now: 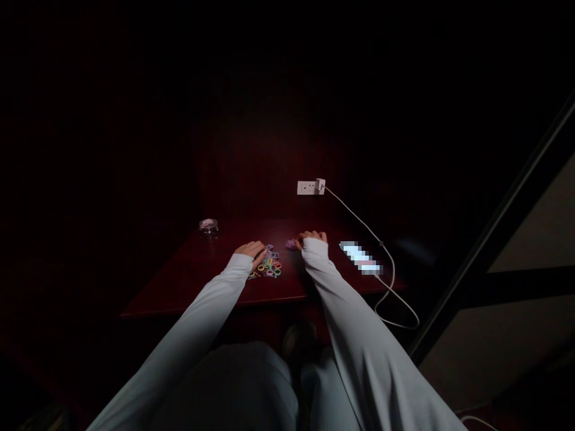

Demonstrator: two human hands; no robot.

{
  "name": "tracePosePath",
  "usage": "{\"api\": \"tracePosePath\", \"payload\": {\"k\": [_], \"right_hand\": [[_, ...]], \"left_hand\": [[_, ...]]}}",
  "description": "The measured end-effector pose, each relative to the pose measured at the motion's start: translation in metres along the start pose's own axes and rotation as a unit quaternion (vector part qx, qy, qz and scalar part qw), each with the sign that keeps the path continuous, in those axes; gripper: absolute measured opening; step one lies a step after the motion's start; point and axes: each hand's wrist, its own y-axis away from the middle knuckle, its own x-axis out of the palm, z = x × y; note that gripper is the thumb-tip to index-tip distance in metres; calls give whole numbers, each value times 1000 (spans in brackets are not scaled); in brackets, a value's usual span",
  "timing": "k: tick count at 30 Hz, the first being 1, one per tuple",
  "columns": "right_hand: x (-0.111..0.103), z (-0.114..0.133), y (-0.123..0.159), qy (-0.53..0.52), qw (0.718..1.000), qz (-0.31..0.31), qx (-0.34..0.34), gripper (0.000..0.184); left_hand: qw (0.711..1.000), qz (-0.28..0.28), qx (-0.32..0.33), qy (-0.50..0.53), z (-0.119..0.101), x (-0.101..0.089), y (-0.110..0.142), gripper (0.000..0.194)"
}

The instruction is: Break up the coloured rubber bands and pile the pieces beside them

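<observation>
A loose pile of small multicoloured rubber rings (268, 265) lies on the dark red wooden table (188, 286). My left hand (252, 251) rests at the pile's left edge, fingers curled and touching the rings. My right hand (312, 237) sits farther right, its fingers curled downward, just right of a small purple clump of rings (291, 243). Whether either hand holds a ring is too small and dark to tell. Long pale sleeves cover both arms.
A small glass dish (208, 225) with pinkish contents stands at the table's back left. A lit phone (360, 258) lies to the right, its white cable (366, 226) running to a charger in a wall socket (311, 187). A dark door frame (489, 227) slants along the right.
</observation>
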Motion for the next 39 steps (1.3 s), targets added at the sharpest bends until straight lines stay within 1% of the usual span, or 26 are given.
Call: {"api": "tracePosePath", "payload": {"k": [3, 5, 7, 11, 15, 23, 28, 31, 33, 35, 37, 39], "right_hand": [[-6, -26, 1, 14, 995, -35, 95, 34], [-5, -35, 0, 16, 992, -41, 121, 34], [1, -36, -1, 16, 992, -39, 120, 33], [19, -23, -7, 11, 996, -34, 79, 28], [34, -11, -11, 5, 998, -25, 49, 26], [54, -7, -14, 2, 997, -1, 83, 27], [60, -4, -6, -6, 993, -16, 119, 33], [59, -2, -2, -12, 991, -24, 130, 39], [55, -1, -1, -13, 993, -22, 118, 40], [49, 0, -1, -14, 996, -9, 91, 39], [42, 4, -2, -17, 999, 17, 46, 38], [36, 12, -1, -25, 998, 51, -12, 37]], "left_hand": [[1000, 1, -22, 3, -2, -1, -1, 28], [999, -3, -46, 2, -3, -3, -1, 27], [997, -8, -74, -2, -5, -6, -1, 25], [992, -12, -126, -16, -12, -13, -1, 24], [989, 0, -143, -24, -18, -17, -3, 22], [989, 25, -142, -18, -16, -15, -4, 24], [988, 8, -153, -4, -12, -11, -2, 27], [986, -6, -164, 16, -5, -6, -2, 23], [985, -17, -170, 35, 0, -1, -2, 20], [982, -32, -178, 52, 6, 4, -1, 19], [980, -42, -185, 68, 10, 9, -1, 20], [979, -45, -182, 85, 13, 12, -1, 22]]}}
